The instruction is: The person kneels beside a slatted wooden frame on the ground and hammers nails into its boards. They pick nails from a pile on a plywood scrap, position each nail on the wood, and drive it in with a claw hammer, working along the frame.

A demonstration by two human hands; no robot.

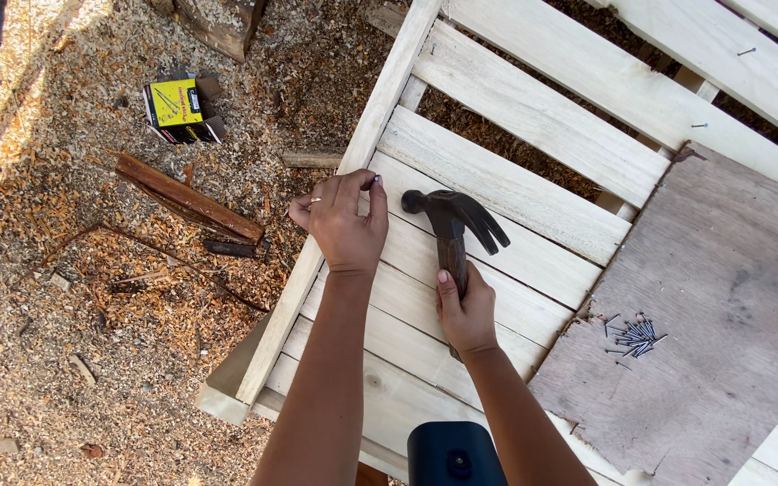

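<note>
My left hand rests on the left end of a pale wooden slat frame, thumb and forefinger pinched on a small nail standing on a slat. My right hand grips the handle of a dark claw hammer. The hammer's head hovers just right of the nail, claws pointing right. A ring shows on a left finger.
A grey board lies across the slats at right with a pile of loose nails on it. A yellow and black box and dark wood scraps lie on sawdust-covered ground at left. A dark blue object sits at the bottom edge.
</note>
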